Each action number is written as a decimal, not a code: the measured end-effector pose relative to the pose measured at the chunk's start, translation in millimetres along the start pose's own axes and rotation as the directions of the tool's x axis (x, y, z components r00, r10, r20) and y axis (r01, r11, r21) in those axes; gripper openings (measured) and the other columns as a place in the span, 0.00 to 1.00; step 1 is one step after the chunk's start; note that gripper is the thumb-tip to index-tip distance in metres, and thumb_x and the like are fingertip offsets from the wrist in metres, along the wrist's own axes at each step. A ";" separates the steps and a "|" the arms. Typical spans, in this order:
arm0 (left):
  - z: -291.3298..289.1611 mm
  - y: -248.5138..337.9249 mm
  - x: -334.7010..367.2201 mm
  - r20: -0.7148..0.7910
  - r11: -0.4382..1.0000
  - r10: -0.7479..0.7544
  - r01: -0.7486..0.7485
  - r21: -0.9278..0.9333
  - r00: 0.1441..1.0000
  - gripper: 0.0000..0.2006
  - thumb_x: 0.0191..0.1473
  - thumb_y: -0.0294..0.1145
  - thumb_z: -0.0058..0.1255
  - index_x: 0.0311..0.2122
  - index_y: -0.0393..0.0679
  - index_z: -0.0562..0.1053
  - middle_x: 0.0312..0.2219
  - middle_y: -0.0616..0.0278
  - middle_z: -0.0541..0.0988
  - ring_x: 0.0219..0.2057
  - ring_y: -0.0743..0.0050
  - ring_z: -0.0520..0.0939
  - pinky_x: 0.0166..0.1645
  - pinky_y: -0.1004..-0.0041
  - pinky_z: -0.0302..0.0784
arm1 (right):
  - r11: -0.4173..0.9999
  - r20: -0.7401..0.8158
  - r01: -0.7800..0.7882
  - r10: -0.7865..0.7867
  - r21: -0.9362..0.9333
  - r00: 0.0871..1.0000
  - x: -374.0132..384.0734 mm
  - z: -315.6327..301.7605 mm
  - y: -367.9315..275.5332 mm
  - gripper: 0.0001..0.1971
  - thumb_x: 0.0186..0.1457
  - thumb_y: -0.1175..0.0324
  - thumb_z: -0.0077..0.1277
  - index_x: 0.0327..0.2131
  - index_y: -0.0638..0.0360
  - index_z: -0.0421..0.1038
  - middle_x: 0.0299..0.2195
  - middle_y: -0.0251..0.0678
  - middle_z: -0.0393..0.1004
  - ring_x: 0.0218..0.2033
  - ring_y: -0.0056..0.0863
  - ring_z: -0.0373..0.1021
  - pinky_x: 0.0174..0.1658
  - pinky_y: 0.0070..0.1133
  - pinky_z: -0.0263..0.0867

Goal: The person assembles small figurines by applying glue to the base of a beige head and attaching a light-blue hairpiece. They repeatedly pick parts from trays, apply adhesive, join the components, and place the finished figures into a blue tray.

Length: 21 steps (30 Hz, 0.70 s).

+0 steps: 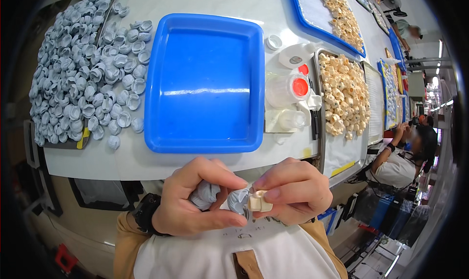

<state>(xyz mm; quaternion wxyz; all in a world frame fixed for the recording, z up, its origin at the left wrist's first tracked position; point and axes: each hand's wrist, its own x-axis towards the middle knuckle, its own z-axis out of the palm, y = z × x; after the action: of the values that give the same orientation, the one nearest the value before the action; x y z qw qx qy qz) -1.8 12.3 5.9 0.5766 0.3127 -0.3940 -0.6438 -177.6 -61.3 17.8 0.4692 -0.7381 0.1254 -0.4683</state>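
Note:
My left hand (193, 201) pinches a grey rubber cap (238, 201) between thumb and forefinger, and more grey caps (205, 193) sit bunched in its palm. My right hand (295, 191) holds a small cream plastic piece (259, 201) pressed against that grey cap. Both hands are close to my chest, just below the table's near edge. An empty blue tray (205, 78) lies on the white table (137, 157) straight ahead of them.
A large heap of grey caps (83, 69) covers the table's left side. To the right stand white bottles with red caps (288, 88) and a metal tray of cream pieces (344, 93). Another blue tray (317, 10) lies farther back. A seated person (405, 157) works at the right.

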 end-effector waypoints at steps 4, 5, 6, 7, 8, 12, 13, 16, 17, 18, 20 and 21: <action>-0.8 -1.6 -0.3 0.000 0.998 0.025 -0.025 0.053 1.000 0.23 0.38 0.29 0.65 0.36 0.36 0.65 0.28 0.55 0.73 0.28 0.80 0.72 0.31 0.82 0.66 | 0.999 -0.006 0.009 -0.009 -0.039 1.000 1.2 1.2 0.0 0.17 0.34 0.76 0.64 0.31 0.67 0.70 0.28 0.45 0.73 0.24 0.29 0.71 0.24 0.18 0.67; -0.1 -2.9 -0.2 -0.011 0.998 0.051 -0.051 0.045 0.999 0.22 0.38 0.27 0.65 0.38 0.37 0.66 0.28 0.58 0.73 0.25 0.83 0.70 0.29 0.83 0.63 | 0.998 -0.007 0.011 -0.011 -0.057 1.000 1.8 1.2 -0.3 0.17 0.34 0.75 0.64 0.31 0.67 0.70 0.28 0.45 0.73 0.24 0.29 0.72 0.24 0.18 0.67; 1.2 -4.9 0.2 -0.021 0.996 0.077 -0.076 0.035 0.997 0.22 0.38 0.25 0.64 0.39 0.38 0.67 0.28 0.60 0.72 0.22 0.86 0.67 0.26 0.84 0.61 | 0.998 -0.009 0.008 -0.008 -0.056 1.000 1.9 1.0 -0.6 0.17 0.34 0.75 0.64 0.31 0.67 0.70 0.27 0.45 0.73 0.24 0.29 0.72 0.24 0.18 0.67; 1.9 -6.6 0.5 -0.030 0.994 0.103 -0.102 0.026 0.994 0.22 0.38 0.23 0.64 0.40 0.38 0.68 0.29 0.63 0.72 0.20 0.90 0.65 0.23 0.85 0.58 | 0.998 -0.011 0.005 -0.005 -0.055 1.000 1.9 0.8 -0.9 0.17 0.34 0.75 0.64 0.31 0.67 0.70 0.27 0.45 0.73 0.24 0.29 0.72 0.24 0.18 0.67; 1.7 -8.0 0.7 -0.043 0.992 0.121 -0.119 0.034 0.992 0.22 0.37 0.23 0.64 0.40 0.39 0.68 0.29 0.62 0.72 0.20 0.90 0.65 0.23 0.85 0.58 | 0.999 -0.014 0.001 -0.002 -0.054 1.000 1.9 0.8 -1.1 0.17 0.34 0.74 0.65 0.30 0.68 0.70 0.26 0.45 0.73 0.24 0.29 0.72 0.24 0.18 0.67; 4.2 -10.6 2.7 -0.078 0.985 0.170 -0.167 0.042 0.982 0.22 0.37 0.21 0.63 0.40 0.40 0.68 0.32 0.60 0.73 0.19 0.91 0.65 0.21 0.86 0.58 | 0.999 -0.019 -0.010 0.009 -0.031 1.000 1.6 0.6 -2.6 0.18 0.33 0.73 0.65 0.30 0.69 0.70 0.25 0.44 0.73 0.23 0.29 0.71 0.24 0.18 0.66; 5.1 -10.8 2.9 -0.083 0.984 0.177 -0.175 0.036 0.981 0.22 0.37 0.20 0.63 0.40 0.40 0.68 0.32 0.60 0.73 0.19 0.91 0.66 0.21 0.86 0.58 | 0.999 -0.004 -0.025 0.025 -0.037 1.000 3.3 -0.5 -3.4 0.19 0.33 0.72 0.66 0.31 0.70 0.70 0.25 0.44 0.73 0.23 0.28 0.71 0.23 0.18 0.66; 5.9 -10.3 1.9 -0.089 0.985 0.172 -0.168 0.045 0.981 0.21 0.37 0.19 0.62 0.40 0.40 0.68 0.33 0.58 0.74 0.19 0.91 0.66 0.21 0.87 0.58 | 0.999 0.000 -0.040 0.040 -0.017 0.999 2.7 -1.4 -3.5 0.19 0.33 0.71 0.66 0.31 0.70 0.71 0.25 0.44 0.74 0.23 0.28 0.71 0.23 0.19 0.66; 5.7 -10.4 1.9 -0.086 0.983 0.177 -0.173 0.055 0.980 0.21 0.37 0.19 0.62 0.39 0.40 0.69 0.33 0.58 0.74 0.20 0.91 0.67 0.21 0.86 0.59 | 0.999 -0.005 -0.040 0.040 -0.004 0.999 2.1 -1.6 -3.5 0.20 0.33 0.71 0.66 0.31 0.70 0.71 0.25 0.43 0.74 0.23 0.28 0.70 0.23 0.19 0.66; 5.1 -10.8 1.8 -0.083 0.982 0.182 -0.177 0.066 0.980 0.21 0.37 0.19 0.62 0.39 0.40 0.69 0.33 0.58 0.74 0.20 0.91 0.67 0.20 0.86 0.59 | 0.998 0.001 -0.054 0.054 -0.011 0.999 2.3 -2.0 -4.1 0.19 0.34 0.71 0.66 0.31 0.70 0.71 0.25 0.43 0.74 0.23 0.28 0.70 0.23 0.18 0.66; 3.9 -10.3 1.4 -0.075 0.971 0.213 -0.203 0.123 0.974 0.20 0.37 0.19 0.62 0.39 0.40 0.69 0.33 0.57 0.74 0.21 0.89 0.69 0.21 0.85 0.61 | 0.996 0.014 -0.082 0.083 -0.024 0.996 3.4 -3.7 -7.0 0.19 0.34 0.70 0.65 0.30 0.69 0.71 0.25 0.42 0.74 0.23 0.27 0.70 0.24 0.18 0.66; 2.6 -10.5 0.9 -0.071 0.959 0.240 -0.225 0.171 0.968 0.20 0.37 0.19 0.63 0.38 0.39 0.69 0.32 0.57 0.75 0.21 0.87 0.71 0.21 0.84 0.64 | 0.991 0.037 -0.135 0.135 -0.016 0.990 4.2 -4.8 -7.5 0.18 0.35 0.70 0.65 0.30 0.69 0.71 0.25 0.41 0.74 0.23 0.27 0.70 0.25 0.18 0.66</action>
<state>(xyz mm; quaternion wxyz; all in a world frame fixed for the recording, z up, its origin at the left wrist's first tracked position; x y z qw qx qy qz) -9.3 12.0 -1.9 0.6384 0.3391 -0.4521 -0.5225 -181.2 -62.8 26.9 0.4972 -0.7399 0.1692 -0.4204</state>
